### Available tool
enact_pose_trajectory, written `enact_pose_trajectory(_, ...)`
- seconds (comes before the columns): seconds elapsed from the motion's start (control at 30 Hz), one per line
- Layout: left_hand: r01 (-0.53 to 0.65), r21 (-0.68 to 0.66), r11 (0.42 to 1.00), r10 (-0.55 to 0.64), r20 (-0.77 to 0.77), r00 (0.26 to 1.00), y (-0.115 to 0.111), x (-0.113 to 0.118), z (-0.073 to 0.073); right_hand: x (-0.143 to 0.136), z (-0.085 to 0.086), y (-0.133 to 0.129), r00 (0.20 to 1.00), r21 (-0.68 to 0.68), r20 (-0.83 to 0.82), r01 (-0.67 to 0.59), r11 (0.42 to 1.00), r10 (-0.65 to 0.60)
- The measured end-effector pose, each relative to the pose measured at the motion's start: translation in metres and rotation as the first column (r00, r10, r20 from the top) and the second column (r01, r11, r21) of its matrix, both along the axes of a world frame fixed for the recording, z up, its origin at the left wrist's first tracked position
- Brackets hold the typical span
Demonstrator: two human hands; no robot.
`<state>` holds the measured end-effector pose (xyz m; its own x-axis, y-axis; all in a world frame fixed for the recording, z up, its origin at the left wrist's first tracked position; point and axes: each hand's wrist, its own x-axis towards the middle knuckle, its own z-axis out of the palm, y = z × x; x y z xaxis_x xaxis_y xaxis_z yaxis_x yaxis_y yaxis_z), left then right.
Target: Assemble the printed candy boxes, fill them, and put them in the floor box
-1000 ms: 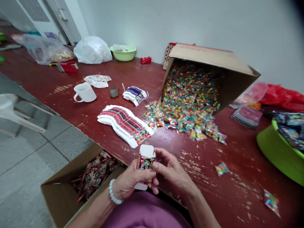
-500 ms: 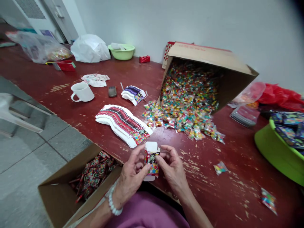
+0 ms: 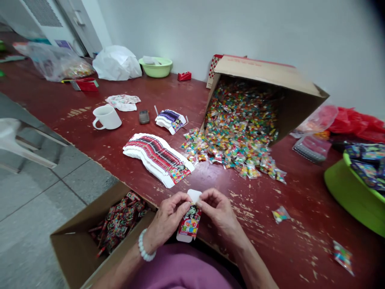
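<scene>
A small printed candy box (image 3: 190, 223), red with colourful pictures, is between my hands at the table's front edge. Its white end flaps stick out at top and bottom. My left hand (image 3: 169, 218) pinches the box's upper left corner. With thumb and fingers, my right hand (image 3: 219, 210) pinches the upper right side by the raised top flap. Just beyond lies a long fanned row of flat red boxes (image 3: 159, 158). Small clear packets of coloured candy (image 3: 228, 156) spill from a tipped cardboard carton (image 3: 264, 66) behind.
Filled red boxes lie in an open carton (image 3: 70, 245) below the table edge at left. A white mug (image 3: 108, 117), a small stack of purple boxes (image 3: 171, 120) and a green basin (image 3: 345, 196) stand around. Two loose candy packets (image 3: 281, 214) lie at right.
Both hands have shifted to the box's top end, fingertips now close together at the upper flap. The box hangs lower and tilts slightly, its lower end toward me.
</scene>
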<state>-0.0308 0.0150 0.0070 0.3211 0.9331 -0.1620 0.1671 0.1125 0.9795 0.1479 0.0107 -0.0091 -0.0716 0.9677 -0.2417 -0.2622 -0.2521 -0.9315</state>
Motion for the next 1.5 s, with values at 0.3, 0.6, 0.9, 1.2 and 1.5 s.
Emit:
enact_pose_trajectory(0.3, -0.018, -0.399, 0.917, 0.199, 0.416, 0.887, -0.008, 0.009, 0.001, 0.0, 0.0, -0.003, 0.987, 0.152, 0.161, -0.03, 0.988, 0.006)
enact_pose_trajectory(0.6, 0.103, -0.619, 0.779, 0.197, 0.397, 0.896, -0.01, 0.02, -0.002, 0.003, 0.009, -0.005, 0.925, 0.23, 0.363, -0.204, 0.951, 0.111)
enact_pose_trajectory(0.9, 0.138, -0.45, 0.882, 0.025, 0.338, 0.941, -0.01, 0.02, -0.005, 0.0, 0.016, -0.002, 0.982, 0.044, 0.078, -0.177, 0.983, 0.173)
enact_pose_trajectory(1.2, 0.152, -0.364, 0.919, -0.061, 0.249, 0.967, -0.006, 0.013, -0.01, -0.003, 0.013, -0.006, 0.974, 0.161, 0.217, -0.1, 0.982, 0.063)
enact_pose_trajectory(1.5, 0.142, -0.37, 0.918, -0.053, 0.24, 0.969, -0.006, 0.013, -0.007, 0.002, 0.02, -0.007, 0.944, 0.247, 0.296, -0.22, 0.944, 0.143)
